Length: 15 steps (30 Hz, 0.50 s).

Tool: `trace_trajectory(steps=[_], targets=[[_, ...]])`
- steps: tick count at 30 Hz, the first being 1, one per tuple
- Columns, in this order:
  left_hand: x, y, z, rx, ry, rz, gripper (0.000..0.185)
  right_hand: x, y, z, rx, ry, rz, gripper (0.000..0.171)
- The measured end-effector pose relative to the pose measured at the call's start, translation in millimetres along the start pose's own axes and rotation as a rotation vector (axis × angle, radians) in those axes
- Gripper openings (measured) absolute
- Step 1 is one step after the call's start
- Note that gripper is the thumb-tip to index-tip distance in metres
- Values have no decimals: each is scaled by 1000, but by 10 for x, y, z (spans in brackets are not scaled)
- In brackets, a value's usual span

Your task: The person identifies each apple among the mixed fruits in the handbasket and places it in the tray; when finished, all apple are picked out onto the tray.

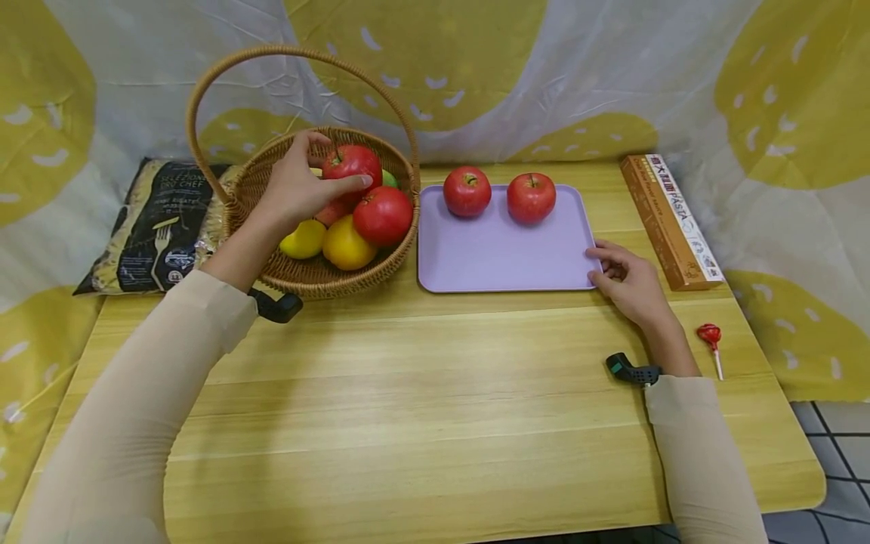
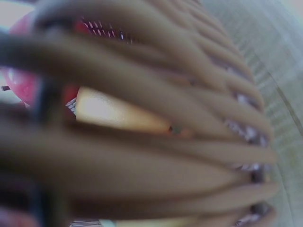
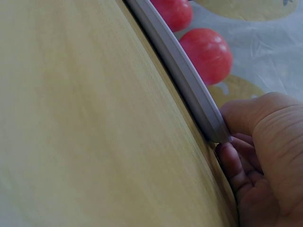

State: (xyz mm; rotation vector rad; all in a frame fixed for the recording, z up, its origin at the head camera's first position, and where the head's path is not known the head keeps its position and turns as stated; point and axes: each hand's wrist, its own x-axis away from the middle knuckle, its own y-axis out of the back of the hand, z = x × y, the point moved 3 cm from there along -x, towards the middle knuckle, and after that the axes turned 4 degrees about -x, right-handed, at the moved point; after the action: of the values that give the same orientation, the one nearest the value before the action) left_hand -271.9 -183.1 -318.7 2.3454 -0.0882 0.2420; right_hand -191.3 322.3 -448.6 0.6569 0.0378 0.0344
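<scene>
Apple (image 1: 351, 163) gripped by left hand (image 1: 294, 187) – right hand (image 1: 628, 281) pinches tray (image 1: 503, 253)

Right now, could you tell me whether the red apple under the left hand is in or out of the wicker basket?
In: the red apple sits atop the fruit inside the wicker basket, gripped by the left hand.

Reading "PASTA" on brown box (image 1: 669, 221); reading "SELEZIONE ORO CHEF" on black bag (image 1: 158, 227), smaller print too blurred.
</scene>
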Motion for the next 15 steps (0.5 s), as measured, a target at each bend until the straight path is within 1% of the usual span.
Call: trace_trajectory(steps=[4, 10, 15], targets=[[12, 13, 31, -25, -9, -43, 98, 3, 1, 10, -6, 8, 0, 36], [49, 51, 32, -78, -69, -120, 91, 2, 2, -2, -16, 22, 0, 37], [127, 105, 9, -79, -121, -165, 87, -6, 0, -10, -19, 23, -1, 37]])
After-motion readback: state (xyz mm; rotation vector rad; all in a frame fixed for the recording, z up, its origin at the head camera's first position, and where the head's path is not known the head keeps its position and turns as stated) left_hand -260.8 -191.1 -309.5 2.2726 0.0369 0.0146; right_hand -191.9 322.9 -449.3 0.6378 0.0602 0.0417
